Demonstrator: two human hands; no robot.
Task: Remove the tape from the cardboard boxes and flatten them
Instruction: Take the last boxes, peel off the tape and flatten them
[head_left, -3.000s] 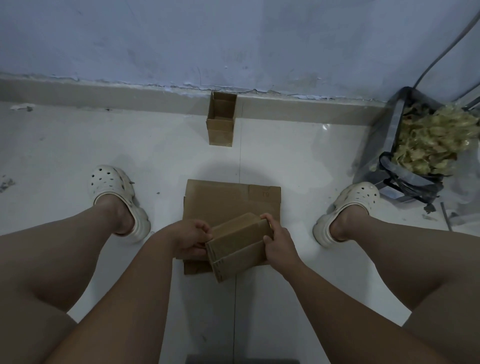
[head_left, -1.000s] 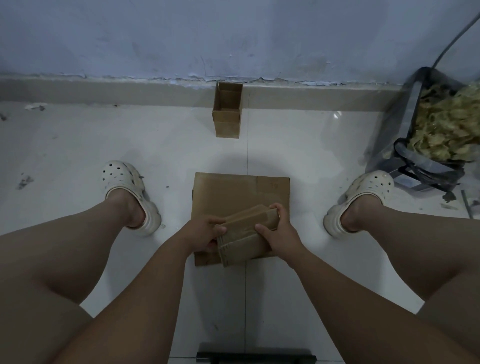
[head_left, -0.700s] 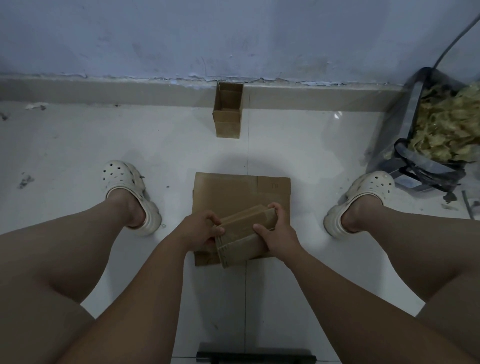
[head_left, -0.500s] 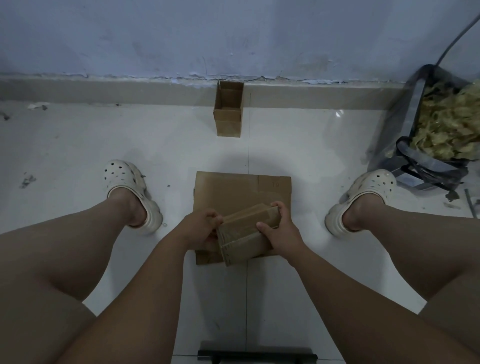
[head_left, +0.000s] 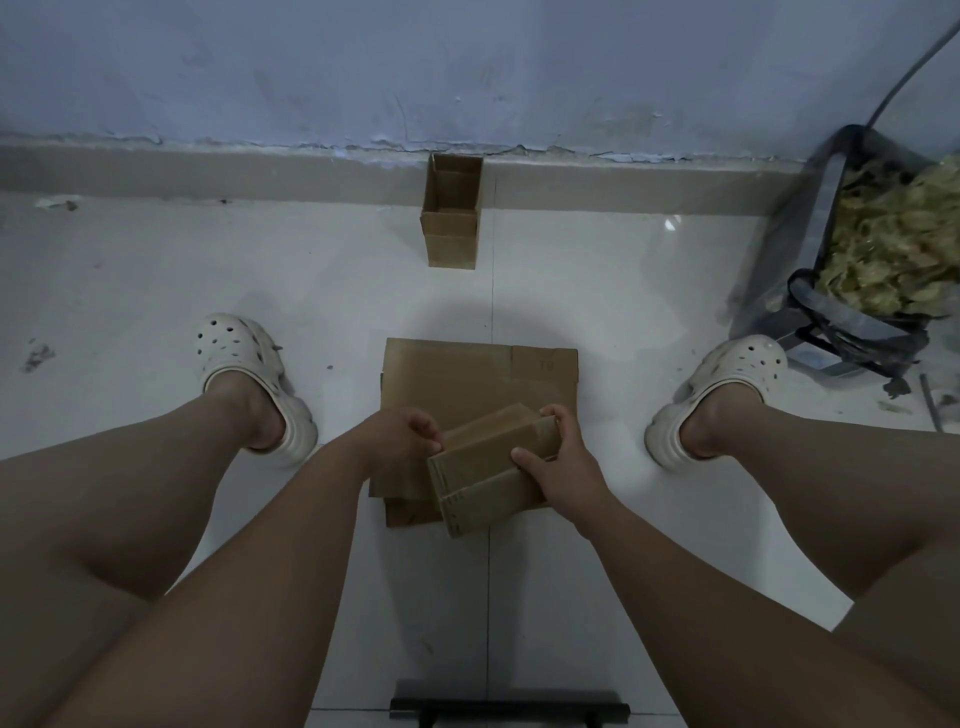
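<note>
A black bar (head_left: 509, 709) lies on the floor (head_left: 156, 291) at its near edge. Above it, both hands hold a small box (head_left: 488, 467), tilted, over the near edge of a stack of flat cardboard (head_left: 467, 374). The right hand (head_left: 563, 467) clamps the box's right end, thumb on the near face and fingers curled over the far corner. The left hand (head_left: 400, 441) has its fingers curled together, tips gripping the box's left corner. White clogs (head_left: 244, 364) flank the stack. Farther off, an open box (head_left: 451, 218) stands against the wall (head_left: 467, 78), and a bag (head_left: 883, 244) of crumpled scraps sits at the far right corner.
</note>
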